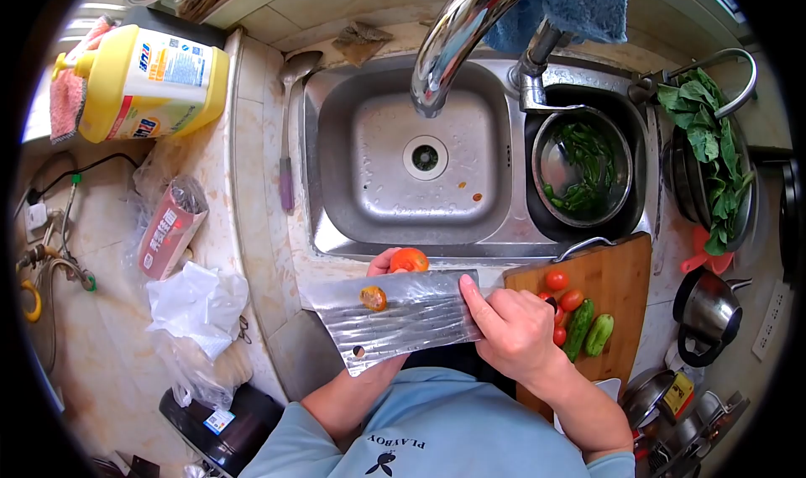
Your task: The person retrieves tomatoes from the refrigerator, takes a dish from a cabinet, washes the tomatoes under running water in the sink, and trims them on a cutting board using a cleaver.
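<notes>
My right hand (519,333) is closed around a wide-bladed cleaver (411,314), its thumb against the upper edge of the blade. A small orange-brown slice (374,298) lies on the flat of the blade. Just beyond the blade's upper edge, my left hand (381,262) grips a tomato (409,260); most of this hand is hidden behind the cleaver. To the right, a wooden cutting board (623,289) holds several small tomatoes (556,279) and two cucumbers (578,330).
Ahead is a steel sink (395,201) with small orange scraps near its drain, under a curved faucet (445,58). In the right basin sits a pot (544,154) of green vegetables. Leafy greens (714,150) stand far right. A yellow jug (138,83) and a spatula (287,142) are left.
</notes>
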Available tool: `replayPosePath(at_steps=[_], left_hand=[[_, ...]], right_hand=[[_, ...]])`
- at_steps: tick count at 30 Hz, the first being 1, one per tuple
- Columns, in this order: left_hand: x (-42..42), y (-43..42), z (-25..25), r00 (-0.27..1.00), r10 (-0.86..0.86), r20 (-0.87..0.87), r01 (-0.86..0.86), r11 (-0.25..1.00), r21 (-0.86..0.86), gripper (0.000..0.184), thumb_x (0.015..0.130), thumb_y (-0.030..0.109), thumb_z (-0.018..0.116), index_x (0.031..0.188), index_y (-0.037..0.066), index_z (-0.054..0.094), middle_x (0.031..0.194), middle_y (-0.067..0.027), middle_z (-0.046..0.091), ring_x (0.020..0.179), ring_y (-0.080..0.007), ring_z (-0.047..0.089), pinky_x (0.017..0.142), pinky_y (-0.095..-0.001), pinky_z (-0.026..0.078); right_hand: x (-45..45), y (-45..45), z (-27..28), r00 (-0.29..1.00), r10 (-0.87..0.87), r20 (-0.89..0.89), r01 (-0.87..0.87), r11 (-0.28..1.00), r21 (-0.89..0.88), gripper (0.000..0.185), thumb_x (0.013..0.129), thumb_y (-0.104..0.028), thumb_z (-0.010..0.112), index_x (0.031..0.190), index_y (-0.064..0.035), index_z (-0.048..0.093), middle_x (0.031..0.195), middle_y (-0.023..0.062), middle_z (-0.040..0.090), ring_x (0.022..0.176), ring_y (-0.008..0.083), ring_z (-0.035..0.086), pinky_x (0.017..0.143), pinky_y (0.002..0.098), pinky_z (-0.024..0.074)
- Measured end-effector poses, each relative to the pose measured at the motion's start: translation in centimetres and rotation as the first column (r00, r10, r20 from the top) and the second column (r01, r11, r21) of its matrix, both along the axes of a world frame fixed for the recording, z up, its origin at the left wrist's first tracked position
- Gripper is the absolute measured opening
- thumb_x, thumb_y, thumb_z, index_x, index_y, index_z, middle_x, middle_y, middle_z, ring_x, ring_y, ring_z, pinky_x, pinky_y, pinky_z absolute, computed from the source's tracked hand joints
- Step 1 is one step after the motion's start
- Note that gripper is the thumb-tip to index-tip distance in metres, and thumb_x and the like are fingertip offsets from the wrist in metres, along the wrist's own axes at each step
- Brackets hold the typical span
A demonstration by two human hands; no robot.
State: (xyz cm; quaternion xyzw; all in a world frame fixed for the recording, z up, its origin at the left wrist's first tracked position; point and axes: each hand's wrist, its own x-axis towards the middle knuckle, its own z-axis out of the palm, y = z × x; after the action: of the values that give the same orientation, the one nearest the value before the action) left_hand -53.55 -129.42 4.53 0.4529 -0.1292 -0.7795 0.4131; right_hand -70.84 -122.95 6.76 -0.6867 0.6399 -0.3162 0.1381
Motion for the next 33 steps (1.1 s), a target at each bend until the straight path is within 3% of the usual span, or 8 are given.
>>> replayPosePath(at_steps=[6,10,13,20,23,28,31,33], left_hand=[[0.6,-0.1,-0.2,0.998,-0.062,0.015,0.064,0.988,-0.144,0.045,0.096,0.036,0.058,0.13,0.009,0.049,0.119,-0.0055,0.058,0.112,-0.02,0.058,0.098,-0.0384,0.049],[0.9,0.0,-1.3,0.995,0.094,0.022,-0.09,0.985,-0.145,0.045,0.094,0.035,0.062,0.13,0.01,0.051,0.125,-0.0062,0.056,0.109,-0.0204,0.059,0.094,-0.0377,0.05],[2.8,-1.9,-1.9,0.989,-0.089,0.118,0.124,0.936,-0.33,0.047,0.091,0.031,0.064,0.132,0.013,0.051,0.128,-0.0065,0.056,0.11,-0.0199,0.057,0.094,-0.0384,0.048],[1.1,-1.1,-1.0,0.964,0.111,-0.243,-0.098,0.993,0.066,0.052,0.092,0.02,0.066,0.138,0.009,0.045,0.128,-0.0089,0.055,0.108,-0.0238,0.06,0.091,-0.0351,0.053],[0.9,-1.1,-0.7,0.998,-0.05,-0.044,0.052,0.997,0.052,0.059,0.092,0.03,0.067,0.141,0.01,0.042,0.127,-0.0096,0.054,0.111,-0.0246,0.058,0.095,-0.0368,0.053],[1.7,-1.7,-2.3,0.814,0.002,-0.581,0.057,0.995,0.083,0.052,0.089,0.014,0.059,0.139,0.009,0.046,0.131,-0.0127,0.052,0.108,-0.0277,0.06,0.099,-0.0456,0.052],[2.5,-1.6,-2.9,0.861,0.156,-0.485,-0.032,0.966,0.255,0.054,0.089,0.017,0.058,0.141,0.011,0.046,0.14,-0.0109,0.049,0.109,-0.0249,0.058,0.096,-0.0433,0.051],[1.0,-2.5,-0.3,0.871,-0.002,-0.492,0.078,0.988,0.134,0.053,0.09,0.022,0.056,0.141,0.011,0.047,0.143,-0.0065,0.048,0.108,-0.0205,0.055,0.086,-0.0356,0.048]], right_hand=[[0.1,-0.2,-0.4,0.999,-0.042,0.021,0.041,0.998,0.037,0.044,0.071,-0.004,0.069,0.115,-0.0031,0.069,0.059,0.0025,0.043,0.047,0.0181,0.048,0.043,0.0328,0.0385],[-0.2,-0.1,-1.0,0.997,-0.08,-0.015,0.082,0.979,0.185,0.04,0.073,-0.005,0.069,0.113,-0.0032,0.069,0.063,0.0063,0.051,0.052,0.0252,0.056,0.046,0.0373,0.0441],[-2.1,0.1,-2.9,0.985,-0.158,-0.063,0.17,0.899,0.404,0.035,0.074,-0.006,0.069,0.11,-0.0032,0.069,0.071,0.0115,0.06,0.061,0.0343,0.063,0.052,0.0427,0.0501],[-1.1,-0.5,0.8,0.997,-0.078,0.027,0.074,0.987,0.146,0.043,0.07,-0.002,0.071,0.112,-0.0019,0.07,0.062,0.0063,0.048,0.049,0.0237,0.052,0.046,0.036,0.041],[-0.3,0.2,0.7,0.998,-0.048,0.04,0.046,0.997,0.057,0.046,0.066,0.0,0.071,0.112,-0.0012,0.07,0.059,0.0038,0.042,0.047,0.0194,0.047,0.043,0.0328,0.0353],[-0.3,1.2,0.7,0.993,-0.099,0.064,0.098,0.995,0.021,0.05,0.065,0.001,0.072,0.115,-0.0014,0.069,0.058,0.0041,0.043,0.047,0.0203,0.046,0.045,0.0336,0.0358],[-1.2,1.8,-0.6,0.974,-0.224,0.041,0.22,0.972,0.083,0.048,0.07,0.001,0.072,0.118,0.0009,0.067,0.063,0.0084,0.049,0.05,0.0246,0.051,0.048,0.0359,0.0403],[-1.9,1.5,-0.7,0.945,-0.327,0.006,0.321,0.932,0.171,0.05,0.071,0.0,0.071,0.12,0.0047,0.064,0.066,0.0112,0.051,0.052,0.0272,0.054,0.05,0.0367,0.043]])
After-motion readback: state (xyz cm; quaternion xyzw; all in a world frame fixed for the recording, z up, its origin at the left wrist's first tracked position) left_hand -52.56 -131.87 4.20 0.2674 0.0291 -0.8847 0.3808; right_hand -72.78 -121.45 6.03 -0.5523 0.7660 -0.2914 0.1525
